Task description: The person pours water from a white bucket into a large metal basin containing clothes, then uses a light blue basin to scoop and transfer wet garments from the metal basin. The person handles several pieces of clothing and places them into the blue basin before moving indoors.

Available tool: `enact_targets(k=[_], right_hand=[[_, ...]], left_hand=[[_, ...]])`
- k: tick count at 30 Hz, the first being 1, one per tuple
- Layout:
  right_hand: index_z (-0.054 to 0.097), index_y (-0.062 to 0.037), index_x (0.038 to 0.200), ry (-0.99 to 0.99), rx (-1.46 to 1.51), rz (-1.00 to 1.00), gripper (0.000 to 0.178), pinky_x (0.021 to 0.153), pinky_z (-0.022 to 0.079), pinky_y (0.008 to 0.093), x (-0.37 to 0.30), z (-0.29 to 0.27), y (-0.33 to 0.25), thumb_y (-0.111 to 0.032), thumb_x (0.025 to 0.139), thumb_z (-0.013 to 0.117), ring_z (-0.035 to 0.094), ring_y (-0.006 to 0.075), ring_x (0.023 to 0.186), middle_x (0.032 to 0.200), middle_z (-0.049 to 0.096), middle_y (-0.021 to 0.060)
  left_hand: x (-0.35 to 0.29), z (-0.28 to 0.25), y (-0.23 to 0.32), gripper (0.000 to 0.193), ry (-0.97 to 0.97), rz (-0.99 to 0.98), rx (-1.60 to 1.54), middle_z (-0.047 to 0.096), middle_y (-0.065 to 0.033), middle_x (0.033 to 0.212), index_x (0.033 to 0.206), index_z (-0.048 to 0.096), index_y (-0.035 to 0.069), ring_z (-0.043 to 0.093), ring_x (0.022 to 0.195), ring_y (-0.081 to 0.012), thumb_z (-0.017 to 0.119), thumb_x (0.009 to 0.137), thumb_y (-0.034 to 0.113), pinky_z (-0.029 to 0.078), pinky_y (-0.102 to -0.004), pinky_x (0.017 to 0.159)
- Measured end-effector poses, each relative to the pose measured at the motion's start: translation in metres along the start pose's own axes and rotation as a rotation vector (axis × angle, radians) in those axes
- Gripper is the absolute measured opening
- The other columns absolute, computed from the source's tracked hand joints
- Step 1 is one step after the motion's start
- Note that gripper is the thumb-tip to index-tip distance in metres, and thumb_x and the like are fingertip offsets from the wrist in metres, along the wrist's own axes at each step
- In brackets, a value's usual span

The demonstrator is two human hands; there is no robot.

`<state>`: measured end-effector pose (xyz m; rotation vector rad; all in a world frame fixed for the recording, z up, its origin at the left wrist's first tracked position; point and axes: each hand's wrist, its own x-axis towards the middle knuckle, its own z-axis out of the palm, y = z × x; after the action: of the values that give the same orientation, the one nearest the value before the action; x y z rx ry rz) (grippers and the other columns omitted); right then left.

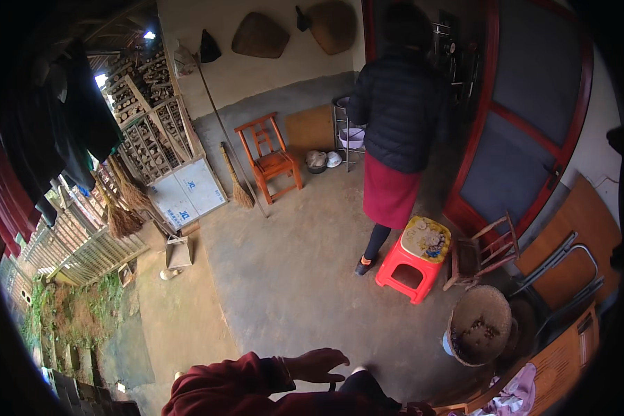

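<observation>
My left hand (pixel 317 365) reaches across in front of my body at the lower edge, out of a dark red sleeve (pixel 222 383). Its fingers are loosely stretched and apart, with nothing held in them. Just below the fingertips is a small dark curved thing that I cannot make out. My right hand does not show; only a bit of dark red cloth (pixel 419 409) appears at the lower edge. Ahead to the right, a red plastic stool (pixel 410 269) carries a yellow-rimmed tray (pixel 416 236) with small pieces on it.
A person (pixel 395 118) in a dark padded jacket stands by the red-framed door (pixel 527 90). At right are a small wooden chair (pixel 480 253), a woven basket (pixel 484 312) and a folded table (pixel 568 243). Farther off are a wooden chair (pixel 267 156), a broom (pixel 239 187) and a dustpan (pixel 179 253).
</observation>
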<state>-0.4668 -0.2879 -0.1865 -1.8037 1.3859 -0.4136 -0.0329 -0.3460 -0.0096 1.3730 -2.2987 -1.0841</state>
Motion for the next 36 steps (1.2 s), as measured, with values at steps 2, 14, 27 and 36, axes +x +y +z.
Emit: enact_targets(k=[2, 14, 27, 36], right_hand=[[0.065, -0.0016, 0.099, 0.023, -0.022, 0.046, 0.017, 0.07, 0.053, 0.0326, 0.062, -0.025, -0.012, -0.013, 0.088, 0.065, 0.066, 0.022, 0.075, 0.087, 0.068, 0.0134], [0.064, -0.0043, 0.105, -0.31, 0.551, -0.516, 0.019, 0.078, 0.053, 0.0286, 0.665, -0.135, -0.347, -0.008, 0.087, 0.068, 0.065, 0.0125, 0.09, 0.099, 0.067, 0.0054], [0.057, -0.003, 0.084, 0.201, 0.305, 0.033, 0.02, 0.065, 0.05, 0.0263, 1.048, -0.289, -0.298, -0.011, 0.08, 0.075, 0.061, 0.01, 0.072, 0.076, 0.064, 0.0042], [0.057, 0.0006, 0.091, 0.532, 0.826, 0.19, 0.016, 0.065, 0.052, 0.0261, 1.338, -0.425, -0.202, -0.011, 0.086, 0.068, 0.065, 0.0139, 0.073, 0.078, 0.065, 0.0083]], left_hand=[[0.053, -0.07, -0.008, 0.041, -0.247, -0.054, -0.383, 0.058, -0.0111, 0.122, 0.123, 0.055, 0.005, 0.058, 0.107, -0.0251, 0.06, 0.093, 0.032, 0.047, -0.0362, 0.092], [0.274, -0.354, -0.173, 0.016, 0.26, -0.09, -0.685, 0.064, -0.0064, 0.098, 0.105, 0.062, 0.0, 0.063, 0.088, -0.0177, 0.059, 0.093, 0.009, 0.051, -0.0301, 0.081], [0.771, -0.679, -0.38, 0.014, -0.036, -0.074, -0.933, 0.061, -0.006, 0.088, 0.1, 0.058, -0.002, 0.058, 0.082, -0.0132, 0.055, 0.096, 0.011, 0.048, -0.0279, 0.076], [1.153, -0.745, -0.394, 0.017, -0.289, -0.08, -0.909, 0.061, -0.0041, 0.083, 0.1, 0.059, 0.0, 0.057, 0.077, -0.0111, 0.057, 0.094, 0.016, 0.047, -0.0256, 0.073]])
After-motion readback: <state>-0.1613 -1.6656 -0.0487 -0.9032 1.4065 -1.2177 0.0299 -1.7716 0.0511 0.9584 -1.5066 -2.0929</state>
